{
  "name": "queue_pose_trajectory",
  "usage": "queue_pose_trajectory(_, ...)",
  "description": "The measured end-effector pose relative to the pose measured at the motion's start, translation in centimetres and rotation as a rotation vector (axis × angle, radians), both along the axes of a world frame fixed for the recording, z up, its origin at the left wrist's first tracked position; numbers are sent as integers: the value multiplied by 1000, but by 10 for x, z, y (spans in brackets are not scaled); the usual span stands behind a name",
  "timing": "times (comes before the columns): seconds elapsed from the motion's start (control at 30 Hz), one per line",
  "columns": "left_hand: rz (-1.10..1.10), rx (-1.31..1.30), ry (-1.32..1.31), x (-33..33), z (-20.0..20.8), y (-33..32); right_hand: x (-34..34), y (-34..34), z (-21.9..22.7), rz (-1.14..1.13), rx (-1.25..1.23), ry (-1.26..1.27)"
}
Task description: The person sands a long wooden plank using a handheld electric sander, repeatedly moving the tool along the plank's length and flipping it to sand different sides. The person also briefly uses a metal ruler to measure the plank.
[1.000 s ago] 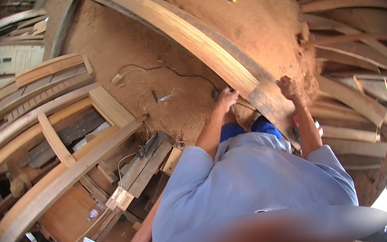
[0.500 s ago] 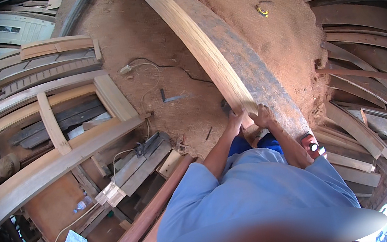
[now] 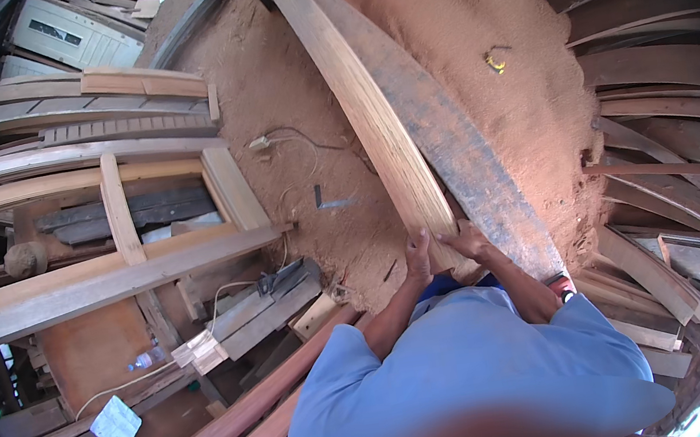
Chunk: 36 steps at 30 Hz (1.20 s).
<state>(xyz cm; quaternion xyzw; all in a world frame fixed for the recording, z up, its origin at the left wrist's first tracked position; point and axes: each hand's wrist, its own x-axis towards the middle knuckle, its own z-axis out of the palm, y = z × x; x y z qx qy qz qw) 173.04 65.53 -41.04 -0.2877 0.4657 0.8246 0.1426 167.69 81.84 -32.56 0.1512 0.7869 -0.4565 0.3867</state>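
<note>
1. the worktop [image 3: 470, 152], a long slab stained grey, stretches away from the person, its near end beside the right forearm.
2. the wooden board [image 3: 362, 100], long, narrow and pale, runs out from the person's waist. its near end sits just left of the worktop, while farther off it overlaps the worktop's left edge in view; whether anything bears its far end, one cannot tell.
3. that length of solid timber should be stiff and fairly heavy, with most of its weight well beyond the near end, so an unsupported far end would drag down on the wrists. it seems hard to break; the streaked top face looks dry and grippy rather than slippery, though splinters are likely.
4. the near end suits steering, one hand on each long edge; closer to the middle would be better for bearing the full weight.
5. the left hand [image 3: 417, 257] and right hand [image 3: 468, 243] hold that near end between them, close together, thumbs uppermost.
6. a small red object [image 3: 562, 286] rests at the worktop's near end.
</note>
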Motion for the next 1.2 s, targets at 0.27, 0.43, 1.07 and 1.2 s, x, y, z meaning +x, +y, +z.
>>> queue_pose_trajectory(0.27, -150, 765, 202, -49, 206, 91, -5, 87, 205, 40, -115, 616)
queue_pose_trajectory(0.43, -239, 1118, 595, -99, 303, 88, 0, 63, 329, 209, 139, 1522)
queue_pose_trajectory(1.07, -282, 1310, 764, -145, 451, 57, -61, -11, 430, 5, -388, 1835)
queue_pose_trajectory(1.2, -281, 1200, 764, -136, 475, 54, -66, -13, 434, -15, -438, 1783)
